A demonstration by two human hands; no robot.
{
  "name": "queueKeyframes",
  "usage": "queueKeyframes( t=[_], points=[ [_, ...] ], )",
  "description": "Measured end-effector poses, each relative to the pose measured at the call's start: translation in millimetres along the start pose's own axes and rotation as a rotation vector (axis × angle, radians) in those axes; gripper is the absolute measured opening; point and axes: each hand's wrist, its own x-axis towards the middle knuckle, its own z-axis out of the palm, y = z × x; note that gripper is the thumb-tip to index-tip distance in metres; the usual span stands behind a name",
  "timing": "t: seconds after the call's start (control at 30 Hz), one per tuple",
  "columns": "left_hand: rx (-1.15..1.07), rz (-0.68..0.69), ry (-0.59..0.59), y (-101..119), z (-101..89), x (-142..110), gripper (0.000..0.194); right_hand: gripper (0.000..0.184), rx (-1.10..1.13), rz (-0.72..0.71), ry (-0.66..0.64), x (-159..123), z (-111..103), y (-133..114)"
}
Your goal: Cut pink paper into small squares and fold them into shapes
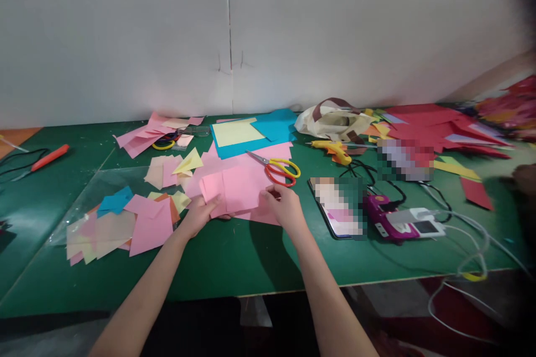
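Note:
A folded sheet of pink paper [240, 188] is held between both hands, above larger pink sheets [272, 215] on the green table. My left hand [200, 215] grips its left end, thumb on top and fingers beneath. At the right end, my right hand [283, 205] pinches the paper's edge between thumb and fingers. Just beyond that hand lie scissors [278, 170] with one yellow and one red handle, blades pointing left. Behind them rest a blue sheet [274, 125] and a pale yellow sheet [237, 133].
Paper scraps [153, 223] in several colours lie left, partly over a clear plastic sheet [100, 184]. To the right are a phone [335, 209], a purple power strip [383, 215] with cables, a yellow glue gun [333, 150] and a cloth bag [310, 122]. A white partition [146, 56] stands behind.

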Motion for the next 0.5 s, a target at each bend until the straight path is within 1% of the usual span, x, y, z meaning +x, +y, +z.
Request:
queueKeyframes(
  t=[0.1, 0.17, 0.3, 0.33, 0.37, 0.43, 0.47, 0.5],
  points=[
    [0.180, 0.046, 0.238, 7, -0.6, -3, 0.038, 0.017, 0.000, 0.013, 0.044, 5, 1, 2],
    [0.259, 0.061, 0.353, 11, -1.6, -6, 0.036, 0.016, 0.013, 0.023, 0.042, 7, 3, 3],
    [0.409, 0.036, 0.490, 16, -6.1, -14, 0.034, 0.016, 0.045, 0.023, 0.041, 9, 7, 4],
    [0.466, 0.050, 0.527, 17, -7.3, -15, 0.037, 0.016, 0.051, 0.021, 0.045, 9, 8, 4],
    [0.532, 0.089, 0.571, 19, -8.0, -17, 0.044, 0.016, 0.058, 0.019, 0.048, 9, 8, 3],
    [0.668, 0.229, 0.662, 23, -7.6, -19, 0.064, 0.017, 0.074, 0.015, 0.049, 11, 7, 3],
    [0.728, 0.310, 0.691, 25, -6.2, -19, 0.070, 0.018, 0.085, 0.014, 0.047, 12, 7, 3],
    [0.770, 0.377, 0.696, 28, -4.0, -20, 0.071, 0.019, 0.097, 0.012, 0.043, 13, 7, 3]
  ],
)
